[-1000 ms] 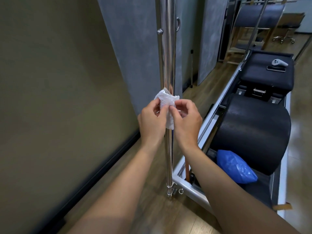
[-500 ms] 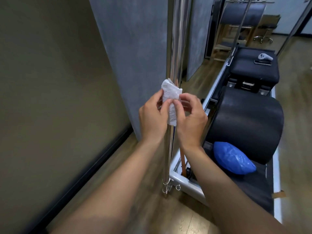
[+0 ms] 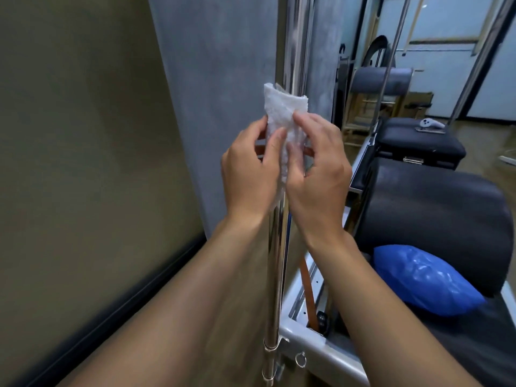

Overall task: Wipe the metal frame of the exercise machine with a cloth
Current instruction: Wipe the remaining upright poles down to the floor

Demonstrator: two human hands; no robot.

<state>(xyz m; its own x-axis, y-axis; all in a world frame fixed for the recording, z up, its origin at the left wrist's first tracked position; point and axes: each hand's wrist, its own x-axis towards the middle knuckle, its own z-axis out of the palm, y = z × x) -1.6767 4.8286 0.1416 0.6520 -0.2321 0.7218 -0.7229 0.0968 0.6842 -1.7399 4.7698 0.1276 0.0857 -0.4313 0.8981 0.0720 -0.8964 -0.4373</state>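
A white cloth [image 3: 282,110] is wrapped around the vertical chrome pole [image 3: 276,261] of the exercise machine's metal frame. My left hand [image 3: 248,174] grips the cloth from the left side of the pole. My right hand [image 3: 318,174] pinches the cloth from the right, thumb and fingers curled on it. The cloth's upper edge sticks out above my fingers. The pole runs up out of view and down to a bracket on the grey base frame [image 3: 318,347].
A black arched pad [image 3: 435,219] and a blue plastic bag [image 3: 424,280] lie on the machine to my right. A black box [image 3: 418,146] with a white controller [image 3: 430,123] sits further back. A grey wall panel [image 3: 217,93] stands just behind the pole.
Both hands slid the cloth upward along the pole, and my view tilted up toward the room's far end.
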